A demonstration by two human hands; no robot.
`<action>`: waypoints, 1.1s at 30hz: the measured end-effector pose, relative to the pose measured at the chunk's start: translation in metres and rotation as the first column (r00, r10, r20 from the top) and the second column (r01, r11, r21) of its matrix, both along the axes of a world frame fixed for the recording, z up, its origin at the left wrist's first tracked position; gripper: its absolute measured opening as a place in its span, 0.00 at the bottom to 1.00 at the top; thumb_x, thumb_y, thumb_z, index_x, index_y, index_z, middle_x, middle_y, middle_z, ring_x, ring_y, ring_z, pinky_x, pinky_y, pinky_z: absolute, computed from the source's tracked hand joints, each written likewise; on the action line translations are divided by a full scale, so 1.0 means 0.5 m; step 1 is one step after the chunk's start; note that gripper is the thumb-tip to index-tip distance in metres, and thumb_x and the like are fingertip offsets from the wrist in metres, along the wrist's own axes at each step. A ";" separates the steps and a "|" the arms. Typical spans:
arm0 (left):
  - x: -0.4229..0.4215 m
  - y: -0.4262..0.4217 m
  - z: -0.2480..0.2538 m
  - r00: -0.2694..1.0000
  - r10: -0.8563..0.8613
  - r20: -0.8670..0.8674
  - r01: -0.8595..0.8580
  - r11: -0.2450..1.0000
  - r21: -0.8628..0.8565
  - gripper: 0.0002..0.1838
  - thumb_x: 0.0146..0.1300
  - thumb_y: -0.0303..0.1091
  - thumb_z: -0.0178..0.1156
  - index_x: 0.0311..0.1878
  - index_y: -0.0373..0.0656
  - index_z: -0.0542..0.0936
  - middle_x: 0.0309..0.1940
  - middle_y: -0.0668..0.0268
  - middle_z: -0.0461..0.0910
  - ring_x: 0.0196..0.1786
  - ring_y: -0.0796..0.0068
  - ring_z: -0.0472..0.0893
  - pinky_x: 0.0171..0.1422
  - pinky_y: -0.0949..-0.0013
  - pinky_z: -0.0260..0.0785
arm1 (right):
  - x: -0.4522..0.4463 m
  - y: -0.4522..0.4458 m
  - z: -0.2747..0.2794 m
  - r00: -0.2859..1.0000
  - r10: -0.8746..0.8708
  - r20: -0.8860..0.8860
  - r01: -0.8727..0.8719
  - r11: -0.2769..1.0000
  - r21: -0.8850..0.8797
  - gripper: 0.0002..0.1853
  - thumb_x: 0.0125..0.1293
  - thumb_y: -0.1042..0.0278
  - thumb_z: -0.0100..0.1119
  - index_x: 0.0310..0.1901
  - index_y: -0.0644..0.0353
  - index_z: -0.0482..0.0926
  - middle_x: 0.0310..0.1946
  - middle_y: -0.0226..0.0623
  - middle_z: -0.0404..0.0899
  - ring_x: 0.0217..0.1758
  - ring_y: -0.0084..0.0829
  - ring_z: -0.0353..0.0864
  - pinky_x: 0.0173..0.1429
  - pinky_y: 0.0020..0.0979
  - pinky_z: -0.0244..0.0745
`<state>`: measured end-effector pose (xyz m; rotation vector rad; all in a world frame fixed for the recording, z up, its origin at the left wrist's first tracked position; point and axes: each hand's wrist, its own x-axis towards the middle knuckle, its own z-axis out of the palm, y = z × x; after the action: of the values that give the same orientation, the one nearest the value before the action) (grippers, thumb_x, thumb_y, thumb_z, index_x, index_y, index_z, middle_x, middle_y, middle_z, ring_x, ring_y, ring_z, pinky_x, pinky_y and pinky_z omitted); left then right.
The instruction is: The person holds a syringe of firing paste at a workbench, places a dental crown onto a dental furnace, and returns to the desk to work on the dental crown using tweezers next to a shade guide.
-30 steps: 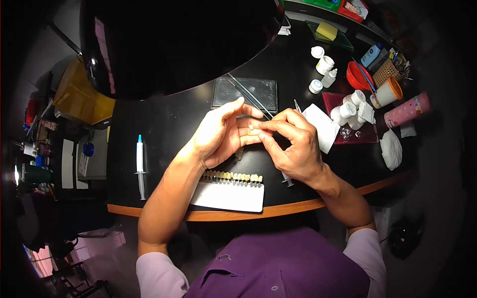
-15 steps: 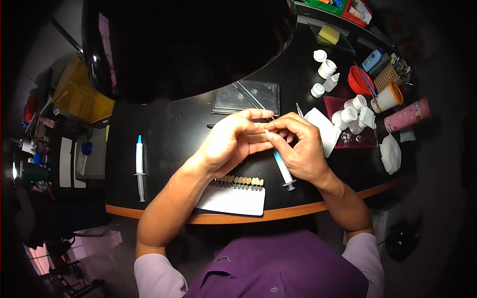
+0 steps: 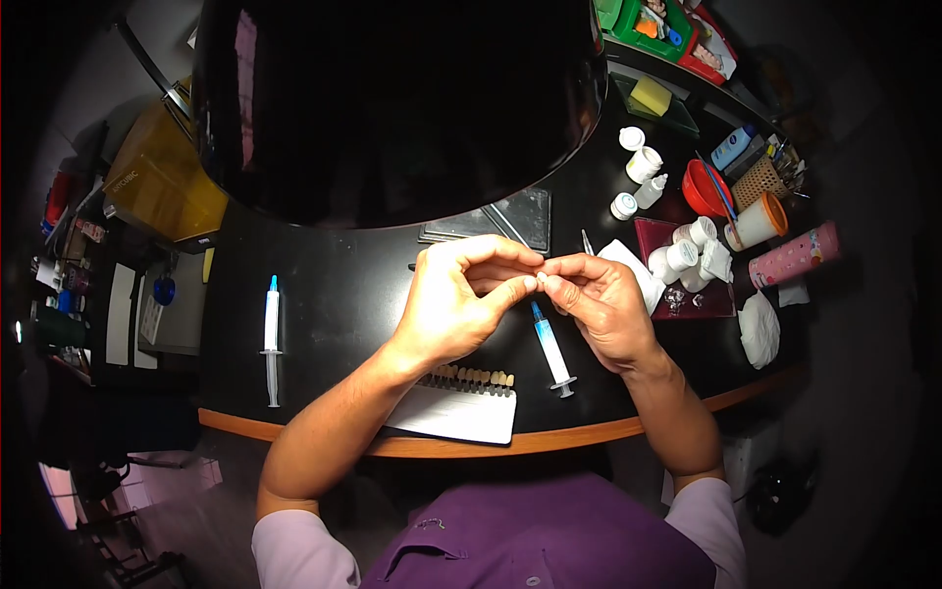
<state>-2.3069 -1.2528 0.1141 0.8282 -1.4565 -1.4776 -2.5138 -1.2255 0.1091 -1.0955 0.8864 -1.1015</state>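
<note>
My left hand (image 3: 461,294) is curled, its thumb and fingertips pinched together against those of my right hand (image 3: 603,302). Something tiny and whitish may sit between the fingertips, too small to name. Just below them a syringe (image 3: 550,349) with a blue tip lies on the black table (image 3: 339,294). Under my left wrist is a shade guide (image 3: 456,407), a white holder with a row of tooth-coloured tabs. Behind the hands lies a dark slab (image 3: 530,218) with thin tools across it.
Another syringe (image 3: 272,334) lies at the left. To the right are a white tissue (image 3: 633,275), white jars (image 3: 677,257) on a dark red tray, a red bowl (image 3: 703,187) and a pink bottle (image 3: 795,257). A large black shade (image 3: 402,108) hangs overhead.
My left hand has gone from open-palmed with fingers spread to a pinch meeting my right fingertips. The syringe below my right hand has come fully into view.
</note>
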 end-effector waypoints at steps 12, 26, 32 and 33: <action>0.004 0.000 -0.002 0.999 -0.035 -0.003 0.034 0.990 -0.137 0.09 0.65 0.22 0.70 0.48 0.34 0.88 0.43 0.57 0.88 0.47 0.70 0.88 0.57 0.68 0.83 | -0.004 -0.001 -0.022 0.990 0.042 0.134 -0.044 0.999 0.018 0.07 0.73 0.74 0.66 0.48 0.67 0.85 0.43 0.36 0.87 0.46 0.20 0.84 0.54 0.21 0.79; 0.008 -0.010 -0.009 0.981 -0.120 -0.153 0.119 0.993 -0.019 0.10 0.67 0.23 0.69 0.50 0.33 0.88 0.44 0.57 0.89 0.49 0.71 0.88 0.61 0.69 0.80 | 0.014 0.010 -0.003 0.998 -0.062 0.011 0.062 0.994 -0.089 0.06 0.71 0.78 0.67 0.47 0.67 0.85 0.41 0.34 0.86 0.44 0.19 0.82 0.52 0.21 0.78; 0.008 -0.012 -0.010 0.983 -0.121 -0.140 0.117 0.993 -0.035 0.10 0.66 0.22 0.69 0.49 0.34 0.88 0.44 0.57 0.88 0.49 0.70 0.88 0.60 0.69 0.80 | 0.015 0.011 -0.002 0.998 -0.067 0.001 0.067 0.993 -0.094 0.05 0.70 0.80 0.67 0.46 0.67 0.84 0.39 0.33 0.85 0.42 0.18 0.81 0.50 0.21 0.78; 0.008 -0.013 -0.010 0.982 -0.121 -0.142 0.117 0.992 -0.036 0.10 0.66 0.22 0.69 0.49 0.34 0.88 0.44 0.57 0.88 0.49 0.70 0.88 0.59 0.69 0.80 | 0.015 0.010 -0.002 0.998 -0.066 0.000 0.066 0.993 -0.094 0.05 0.70 0.80 0.67 0.46 0.67 0.84 0.39 0.33 0.85 0.42 0.19 0.81 0.50 0.21 0.78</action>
<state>-2.3031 -1.2590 0.1090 0.6134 -1.4356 -1.5690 -2.5063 -1.2203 0.1081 -1.1524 0.8859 -1.2067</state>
